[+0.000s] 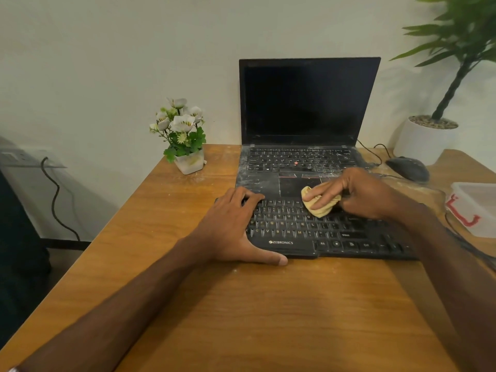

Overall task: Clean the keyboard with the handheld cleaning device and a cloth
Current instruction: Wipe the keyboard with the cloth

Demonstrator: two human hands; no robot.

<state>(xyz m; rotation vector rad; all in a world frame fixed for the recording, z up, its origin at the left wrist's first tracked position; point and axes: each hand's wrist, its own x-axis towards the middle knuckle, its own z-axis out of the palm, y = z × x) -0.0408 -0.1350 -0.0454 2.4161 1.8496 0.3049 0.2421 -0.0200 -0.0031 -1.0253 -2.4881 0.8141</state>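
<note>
The left hand (230, 224) lies flat and spread over the left end of the keyboard (308, 229), thumb along its front edge, its grip wide and holding nothing, evidently steadying the unit on the counter (241, 304). The keyboard sits in front of the open laptop (308, 103), overlapping its palm rest. Further right, the right hand (359, 194) has its grip closed on a bunched yellow cloth (319, 204), pressed to the upper key rows near the middle. Judgement: the wiping stage is under way; the keys look largely clear, while the laptop deck behind carries white dust. The handheld cleaning device is not in view, so whether that stage is finished cannot be confirmed. The keyboard's right end is hidden beneath the right forearm, and its left keys beneath the left hand.
</note>
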